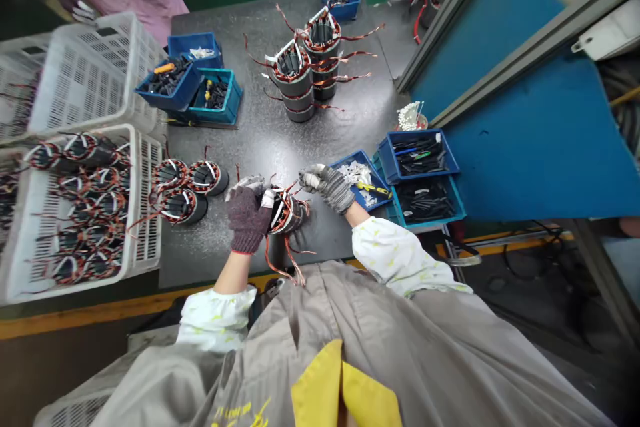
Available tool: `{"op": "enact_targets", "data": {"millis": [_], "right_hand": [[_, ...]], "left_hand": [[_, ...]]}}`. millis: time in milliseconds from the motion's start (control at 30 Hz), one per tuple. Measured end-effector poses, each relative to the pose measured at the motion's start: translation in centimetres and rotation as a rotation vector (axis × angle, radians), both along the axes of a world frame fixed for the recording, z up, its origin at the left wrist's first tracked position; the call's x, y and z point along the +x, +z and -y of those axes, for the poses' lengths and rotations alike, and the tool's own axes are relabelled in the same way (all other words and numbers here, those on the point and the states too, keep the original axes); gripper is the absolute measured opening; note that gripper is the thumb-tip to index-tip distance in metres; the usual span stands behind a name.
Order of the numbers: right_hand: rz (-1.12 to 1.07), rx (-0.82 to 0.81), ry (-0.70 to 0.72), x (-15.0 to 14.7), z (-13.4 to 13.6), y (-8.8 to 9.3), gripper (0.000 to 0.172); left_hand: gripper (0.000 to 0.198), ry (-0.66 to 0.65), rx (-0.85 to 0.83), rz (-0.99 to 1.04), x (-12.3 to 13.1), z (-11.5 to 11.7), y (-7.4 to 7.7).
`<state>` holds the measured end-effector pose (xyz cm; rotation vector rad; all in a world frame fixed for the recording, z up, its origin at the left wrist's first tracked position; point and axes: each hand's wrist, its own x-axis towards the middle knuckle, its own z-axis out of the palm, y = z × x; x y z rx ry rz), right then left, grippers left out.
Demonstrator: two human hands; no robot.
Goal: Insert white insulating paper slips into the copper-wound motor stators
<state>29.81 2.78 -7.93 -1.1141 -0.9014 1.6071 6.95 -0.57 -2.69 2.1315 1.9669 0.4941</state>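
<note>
A motor stator (294, 215) with a grey ring, copper windings and red-brown lead wires sits tilted on the metal table in front of me. My left hand (249, 211), in a dark purple knit glove with pale fingertips, closes on the stator's left upper side, its thumb at the rim. Just off the stator's upper right is my right hand (327, 184), in a grey knit glove. Its fingers are pinched together, and whatever may be between them is too small to make out. Beneath the right wrist lies a blue bin (361, 177) of white pieces with a yellow-handled cutter (374, 189).
Stacked stators (299, 83) stand at the back, with several more stators (186, 205) at left beside a white crate (143, 197). Blue bins (421, 155) of black sleeves sit at right, near a blue partition (520, 140). A co-worker's gloved hand (83, 11) is far left.
</note>
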Motion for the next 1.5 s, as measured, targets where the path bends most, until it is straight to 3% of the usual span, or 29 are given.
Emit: {"op": "enact_targets", "data": {"millis": [267,467,700,1000,1133,1267,1500], "right_hand": [[0.065,0.053,0.278,1.0,-2.7,0.4,0.038],[0.111,0.080,0.377,1.7,-3.7,0.6,0.049],[0.203,0.048,0.240,1.2,-2.0,1.6,0.056],[0.293,0.165,0.400,2.4,-2.1,3.4,0.056],[0.443,0.206,0.466,1.0,-2.7,3.5,0.049],[0.583,0.246,0.390,-0.9,-2.0,3.0,0.049],[0.689,0.194,0.260,0.2,0.0,2.7,0.051]], "left_hand": [[0.037,-0.039,0.055,0.125,-0.5,-0.4,-1.7],[0.033,-0.075,0.121,0.216,-0.8,-0.5,-2.8],[0.030,-0.081,0.126,0.240,-0.9,-0.5,-3.3],[0.029,-0.062,0.096,0.231,-0.7,-0.4,-3.5],[0.026,-0.105,0.100,0.272,-0.7,-0.6,-3.4],[0.024,-0.156,0.125,0.338,-0.9,-0.7,-3.5],[0.027,-0.039,0.125,0.549,-1.3,-0.8,-5.0]]}}
